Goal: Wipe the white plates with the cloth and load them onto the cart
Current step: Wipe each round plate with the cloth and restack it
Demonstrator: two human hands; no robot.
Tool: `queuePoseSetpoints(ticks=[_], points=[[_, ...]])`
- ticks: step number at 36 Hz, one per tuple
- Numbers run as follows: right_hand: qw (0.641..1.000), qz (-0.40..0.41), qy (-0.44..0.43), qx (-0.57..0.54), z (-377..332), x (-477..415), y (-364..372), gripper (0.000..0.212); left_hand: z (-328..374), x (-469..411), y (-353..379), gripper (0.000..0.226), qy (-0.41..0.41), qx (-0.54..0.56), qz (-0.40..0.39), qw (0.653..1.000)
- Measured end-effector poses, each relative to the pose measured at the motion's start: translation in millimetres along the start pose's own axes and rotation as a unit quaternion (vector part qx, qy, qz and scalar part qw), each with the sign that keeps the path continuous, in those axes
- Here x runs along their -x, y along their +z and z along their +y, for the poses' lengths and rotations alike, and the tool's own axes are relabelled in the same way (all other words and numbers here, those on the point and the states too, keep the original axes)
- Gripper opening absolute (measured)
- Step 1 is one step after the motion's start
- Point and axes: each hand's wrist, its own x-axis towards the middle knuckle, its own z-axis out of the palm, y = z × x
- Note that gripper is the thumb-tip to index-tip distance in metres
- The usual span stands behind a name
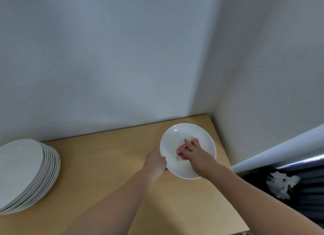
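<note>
A white plate [177, 135] lies near the back right corner of the wooden table [108, 157]. My left hand [157, 160] grips the plate's left rim, thumb over the edge. My right hand [193, 151] presses a pink cloth [182, 153] onto the plate's middle with straight fingers. The cloth is mostly covered by the hand. A stack of several white plates [22, 171] stands at the table's left edge.
White walls meet behind the table at the right. Past the table's right edge lies a dark area with a crumpled white lump [280, 184] and a pale bar [280, 152] above it. No cart is in view.
</note>
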Motion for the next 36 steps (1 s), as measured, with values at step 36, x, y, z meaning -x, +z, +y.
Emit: queuePoseSetpoints(ticks=[36], points=[[0.964, -0.095, -0.25, 0.009, 29, 28, -3, 0.048, 8, -25, 0, 0.032, -0.048, -0.083, 0.012, 0.995]])
